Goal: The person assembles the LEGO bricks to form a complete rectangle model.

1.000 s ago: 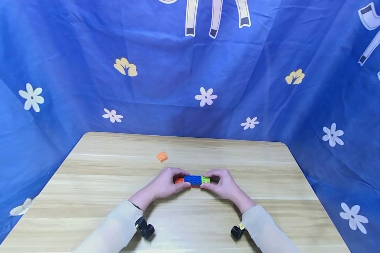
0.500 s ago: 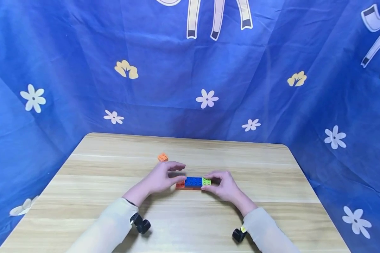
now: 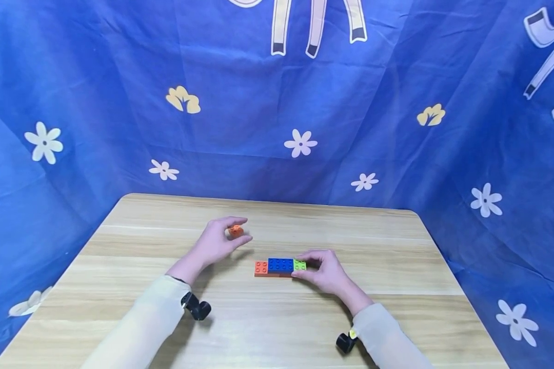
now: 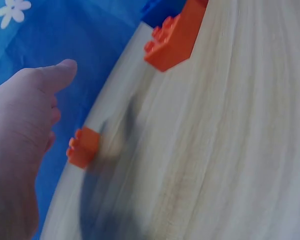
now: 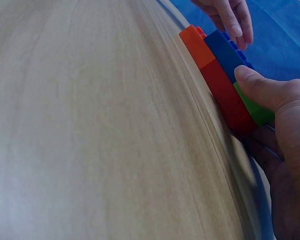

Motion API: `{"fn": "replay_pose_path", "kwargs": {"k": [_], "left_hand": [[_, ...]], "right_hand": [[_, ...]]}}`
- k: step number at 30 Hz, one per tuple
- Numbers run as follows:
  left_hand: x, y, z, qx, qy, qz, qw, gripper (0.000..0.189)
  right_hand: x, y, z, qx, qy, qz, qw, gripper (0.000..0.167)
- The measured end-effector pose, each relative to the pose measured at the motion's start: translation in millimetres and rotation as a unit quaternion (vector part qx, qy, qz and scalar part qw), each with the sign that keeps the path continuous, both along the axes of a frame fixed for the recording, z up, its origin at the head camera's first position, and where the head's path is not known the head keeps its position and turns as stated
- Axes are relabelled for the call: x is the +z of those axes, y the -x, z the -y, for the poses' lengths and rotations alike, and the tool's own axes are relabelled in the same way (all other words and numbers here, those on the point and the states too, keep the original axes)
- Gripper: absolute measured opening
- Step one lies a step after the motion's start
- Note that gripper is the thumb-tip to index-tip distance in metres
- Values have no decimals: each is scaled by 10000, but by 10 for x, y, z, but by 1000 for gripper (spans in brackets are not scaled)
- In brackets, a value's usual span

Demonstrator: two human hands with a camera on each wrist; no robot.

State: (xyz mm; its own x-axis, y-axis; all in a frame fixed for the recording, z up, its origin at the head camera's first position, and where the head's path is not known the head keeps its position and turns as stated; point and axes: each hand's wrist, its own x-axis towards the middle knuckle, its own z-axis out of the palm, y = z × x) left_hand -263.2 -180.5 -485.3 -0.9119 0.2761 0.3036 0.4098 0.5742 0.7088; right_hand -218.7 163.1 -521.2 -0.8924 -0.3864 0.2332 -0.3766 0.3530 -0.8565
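Observation:
On the table (image 3: 258,328) lies a built row of toy bricks. Its lower layer has an orange brick (image 3: 261,267) and a red brick (image 5: 226,97); a blue brick (image 3: 280,265) and a green brick (image 5: 253,106) sit on top. My right hand (image 3: 327,270) holds the green end between thumb and fingers. Further back on the left is a separate small orange 2x2 brick (image 4: 83,148). My left hand (image 3: 211,245) hovers over it with thumb and fingers spread, the brick showing in the gap between them.
A blue cloth (image 3: 240,123) printed with flowers and animal legs hangs behind and beside the table. A small black camera is strapped to each wrist, at the left (image 3: 197,306) and right (image 3: 346,342) cuffs.
My left hand has let go of the brick row and moved left and back to the separate orange brick. My right hand keeps its hold on the green end.

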Motion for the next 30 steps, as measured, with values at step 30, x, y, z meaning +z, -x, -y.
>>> {"fn": "replay_pose_path", "kwargs": {"k": [30], "left_hand": [[-266, 201, 205, 710, 264, 408, 9963, 61]], "right_hand": [[22, -21, 2, -50, -9, 224, 9997, 35]]}}
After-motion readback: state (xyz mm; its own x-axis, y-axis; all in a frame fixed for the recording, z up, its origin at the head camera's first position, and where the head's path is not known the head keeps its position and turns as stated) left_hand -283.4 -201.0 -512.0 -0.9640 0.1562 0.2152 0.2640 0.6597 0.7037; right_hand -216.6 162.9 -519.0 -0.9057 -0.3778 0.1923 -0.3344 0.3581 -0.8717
